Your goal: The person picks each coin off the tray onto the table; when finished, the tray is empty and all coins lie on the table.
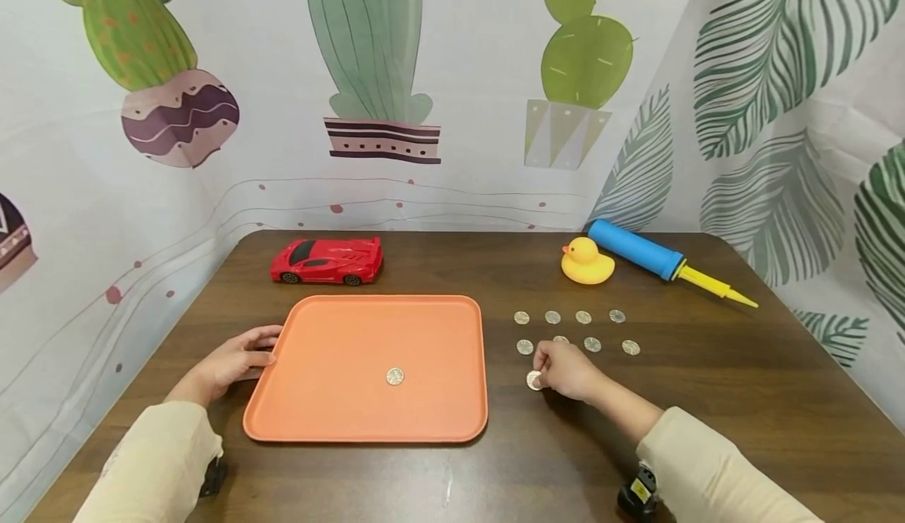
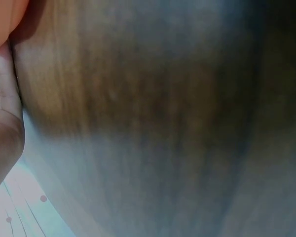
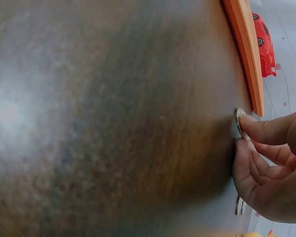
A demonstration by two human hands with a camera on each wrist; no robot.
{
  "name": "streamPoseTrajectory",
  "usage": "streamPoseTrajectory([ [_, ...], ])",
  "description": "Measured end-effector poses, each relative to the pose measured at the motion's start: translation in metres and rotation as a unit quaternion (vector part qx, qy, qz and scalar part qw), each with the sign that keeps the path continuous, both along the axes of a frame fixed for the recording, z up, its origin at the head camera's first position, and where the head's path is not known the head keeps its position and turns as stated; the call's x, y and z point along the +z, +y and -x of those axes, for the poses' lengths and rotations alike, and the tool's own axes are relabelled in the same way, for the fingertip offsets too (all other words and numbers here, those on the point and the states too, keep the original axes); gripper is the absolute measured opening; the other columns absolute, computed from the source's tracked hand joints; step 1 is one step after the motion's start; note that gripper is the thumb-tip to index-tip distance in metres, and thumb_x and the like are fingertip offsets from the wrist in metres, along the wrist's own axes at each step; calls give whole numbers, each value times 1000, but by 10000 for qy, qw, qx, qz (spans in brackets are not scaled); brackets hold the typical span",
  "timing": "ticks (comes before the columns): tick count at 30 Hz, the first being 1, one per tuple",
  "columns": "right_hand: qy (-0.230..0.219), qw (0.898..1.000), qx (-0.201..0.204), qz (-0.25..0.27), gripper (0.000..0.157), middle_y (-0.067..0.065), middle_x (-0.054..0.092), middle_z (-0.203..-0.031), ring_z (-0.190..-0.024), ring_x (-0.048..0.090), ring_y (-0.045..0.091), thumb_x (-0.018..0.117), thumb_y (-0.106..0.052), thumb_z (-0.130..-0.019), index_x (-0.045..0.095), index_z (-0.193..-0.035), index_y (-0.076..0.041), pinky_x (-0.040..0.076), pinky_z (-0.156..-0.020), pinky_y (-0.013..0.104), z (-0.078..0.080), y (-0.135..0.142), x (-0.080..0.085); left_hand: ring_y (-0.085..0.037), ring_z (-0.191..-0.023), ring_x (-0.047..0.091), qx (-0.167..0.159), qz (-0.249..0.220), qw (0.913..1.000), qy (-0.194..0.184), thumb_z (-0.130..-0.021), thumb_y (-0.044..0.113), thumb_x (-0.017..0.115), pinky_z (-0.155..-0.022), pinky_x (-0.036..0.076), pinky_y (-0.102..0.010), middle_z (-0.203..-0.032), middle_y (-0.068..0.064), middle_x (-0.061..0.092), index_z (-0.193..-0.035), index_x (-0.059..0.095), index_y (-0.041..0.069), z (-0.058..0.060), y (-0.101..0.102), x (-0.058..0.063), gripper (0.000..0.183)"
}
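Between thumb and fingers, my right hand [image 1: 568,370] pinches a coin [image 1: 533,380] to the right of the orange tray [image 1: 318,417]. In the right wrist view the thumb lies on the face of this coin [image 3: 240,122], close over the table. Several more coins lie in two rows just beyond the hand, one of them partly hidden by it. A single coin [image 1: 394,376] lies flat inside the tray. With its fingers fairly straight, my left hand [image 1: 229,362] rests at the tray's left rim, fingertips touching the edge.
Behind the tray stands a red toy car [image 1: 327,261]. A yellow rubber duck [image 1: 588,262] and a blue hand pump [image 1: 636,250] with a yellow nozzle sit at the back right. The brown table [image 1: 339,484] ends at a patterned cloth backdrop.
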State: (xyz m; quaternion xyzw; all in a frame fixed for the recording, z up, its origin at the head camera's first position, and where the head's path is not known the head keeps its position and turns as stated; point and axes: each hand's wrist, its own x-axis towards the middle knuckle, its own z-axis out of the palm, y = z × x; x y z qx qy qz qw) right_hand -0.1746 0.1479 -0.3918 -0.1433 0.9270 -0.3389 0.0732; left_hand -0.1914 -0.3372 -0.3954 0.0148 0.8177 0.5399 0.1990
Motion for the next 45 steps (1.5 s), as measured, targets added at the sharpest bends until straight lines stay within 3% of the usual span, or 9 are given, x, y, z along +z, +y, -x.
streamPoseTrajectory([
  [7, 145, 9992, 25, -373, 20, -3, 49, -56, -57, 43, 11, 67, 4, -63, 51, -62, -6, 37, -50, 24, -1, -2, 3, -22, -100, 48, -1, 5, 10000, 6, -85, 9, 51, -80, 43, -39, -127, -31, 24, -133, 15, -8, -1, 0, 0, 62],
  [12, 66, 9995, -42, -301, 18, -2, 49, -57, -57, 42, 11, 67, 4, -64, 51, -63, -5, 37, -49, 24, 0, -2, 4, -19, -98, 49, -30, -37, 10000, 50, -85, 9, 50, -79, 43, -39, -127, -31, 26, -132, 15, -8, -1, 0, 1, 61],
  [18, -425, 9975, -227, 523, 13, 0, 50, -57, -49, 45, 11, 64, 3, -67, 52, -68, -2, 40, -46, 26, 2, 2, 1, -16, -97, 49, -19, -28, 10000, 78, -85, 9, 51, -79, 43, -38, -127, -29, 26, -132, 16, -8, 0, -1, 1, 61],
  [24, -665, 9909, -214, 1154, 11, 3, 54, -63, -56, 50, 15, 63, -2, -72, 53, -75, 1, 43, -51, 28, 4, 3, 4, -19, -99, 48, -16, 10, 10000, 75, -85, 9, 50, -79, 43, -38, -127, -30, 25, -132, 16, -8, 0, -1, 1, 61],
  [30, -582, 9865, -47, 1528, 12, 4, 52, -66, -57, 50, 15, 63, -5, -74, 55, -80, 1, 43, -50, 28, 4, -12, 11, -17, -98, 49, 4, -28, 10000, 43, -85, 9, 51, -80, 43, -38, -127, -30, 25, -132, 16, -8, 0, 0, 2, 61],
  [36, -887, 9749, 222, 2031, 13, 5, 51, -69, -56, 48, 16, 61, -3, -75, 54, -84, 4, 38, -43, 24, 3, -35, 14, -20, -99, 48, 6, -41, 10000, 49, -85, 9, 50, -80, 43, -39, -127, -31, 25, -132, 16, -8, 0, 0, 1, 61],
  [39, -923, 9683, 471, 2274, 14, 6, 51, -70, -58, 49, 18, 60, 0, -75, 53, -85, 7, 43, -47, 28, 3, -47, 15, -20, -98, 48, 26, -21, 10000, 62, -85, 8, 50, -79, 43, -38, -126, -31, 25, -132, 16, -8, -1, 1, 1, 60],
  [41, -834, 9658, 668, 2365, 16, 6, 52, -71, -63, 52, 18, 60, 1, -74, 53, -85, 10, 48, -58, 34, 4, -55, 15, -19, -98, 49, 63, -13, 10000, 49, -85, 8, 50, -79, 43, -38, -126, -30, 26, -132, 17, -8, -1, 1, 1, 60],
  [45, -878, 9612, 858, 2472, 17, 6, 51, -70, -63, 51, 15, 59, 4, -74, 52, -86, 14, 47, -62, 41, 0, -72, 23, -19, -98, 49, 56, -27, 10000, 47, -85, 9, 50, -79, 43, -38, -127, -30, 25, -132, 16, -8, -1, 1, 1, 60],
])
